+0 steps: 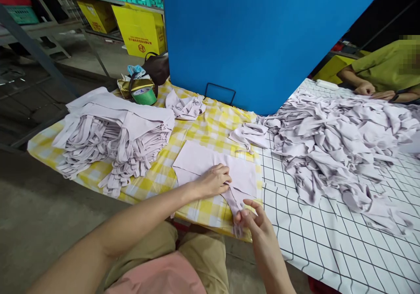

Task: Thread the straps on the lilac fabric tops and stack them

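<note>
A pale lilac fabric piece (pixel 210 160) lies spread on the yellow checked cloth in front of me, with a narrow strap hanging toward the table's near edge. My left hand (pixel 215 181) rests on its middle, fingers curled and closed on the fabric near a seam. To the right, my right hand (pixel 257 219) is beside the strap, its thumb and a fingertip pinched at the strap's edge while the other fingers are bent. A thick stack of similar pieces (pixel 121 114) with dangling straps sits at the left.
A large heap of lilac fabric (pixel 328 141) covers the white grid cloth (pixel 315 237) at right. A blue board (pixel 243 36) stands behind. Green tape (pixel 144 96) and small fabric bundles (pixel 185 106) lie at the back. Another person's hands (pixel 374 90) are at far right.
</note>
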`<act>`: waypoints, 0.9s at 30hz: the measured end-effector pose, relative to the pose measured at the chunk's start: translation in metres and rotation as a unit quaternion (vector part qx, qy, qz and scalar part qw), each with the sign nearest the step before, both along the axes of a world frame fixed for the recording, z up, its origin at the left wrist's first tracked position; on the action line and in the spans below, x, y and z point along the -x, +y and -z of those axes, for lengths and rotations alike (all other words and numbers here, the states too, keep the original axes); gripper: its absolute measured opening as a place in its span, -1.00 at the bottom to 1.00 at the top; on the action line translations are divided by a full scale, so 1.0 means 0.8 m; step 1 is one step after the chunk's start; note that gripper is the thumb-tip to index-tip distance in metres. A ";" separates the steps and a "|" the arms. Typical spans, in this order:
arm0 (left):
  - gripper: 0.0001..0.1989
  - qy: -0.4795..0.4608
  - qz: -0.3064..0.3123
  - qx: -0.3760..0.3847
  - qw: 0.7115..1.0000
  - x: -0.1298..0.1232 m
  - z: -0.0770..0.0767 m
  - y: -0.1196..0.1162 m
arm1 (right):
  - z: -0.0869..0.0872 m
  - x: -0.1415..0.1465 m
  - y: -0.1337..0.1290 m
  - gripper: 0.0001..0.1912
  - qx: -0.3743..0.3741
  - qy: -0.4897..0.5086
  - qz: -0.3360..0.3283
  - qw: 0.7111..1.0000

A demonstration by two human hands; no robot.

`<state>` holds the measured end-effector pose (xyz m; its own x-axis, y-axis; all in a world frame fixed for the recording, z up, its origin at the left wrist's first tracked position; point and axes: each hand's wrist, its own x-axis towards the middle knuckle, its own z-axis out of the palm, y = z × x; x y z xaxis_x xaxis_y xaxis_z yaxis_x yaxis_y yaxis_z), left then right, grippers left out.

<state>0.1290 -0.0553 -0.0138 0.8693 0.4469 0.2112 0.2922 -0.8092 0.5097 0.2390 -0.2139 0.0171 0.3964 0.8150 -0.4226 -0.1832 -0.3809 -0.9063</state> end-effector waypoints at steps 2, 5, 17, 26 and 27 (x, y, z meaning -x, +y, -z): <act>-0.82 0.013 0.019 -0.016 1.000 0.011 -0.004 -0.005 | 0.008 0.007 -0.025 -0.58 -0.006 -0.048 0.007 0.999; -0.69 0.045 0.028 -0.020 0.998 0.024 -0.008 -0.012 | 0.025 0.018 -0.059 -0.58 -0.006 -0.135 0.007 0.991; -0.48 0.119 -0.106 0.038 0.986 0.134 -0.017 0.002 | 0.082 0.078 -0.117 -0.82 -0.079 -0.319 -0.041 0.943; -0.49 0.182 -0.118 0.040 0.975 0.159 -0.009 0.003 | 0.091 0.178 -0.002 -0.73 -0.083 -0.207 -0.241 0.945; -0.49 0.182 -0.117 0.037 0.975 0.159 -0.008 0.003 | 0.087 0.182 -0.002 -0.71 -0.092 -0.206 -0.253 0.941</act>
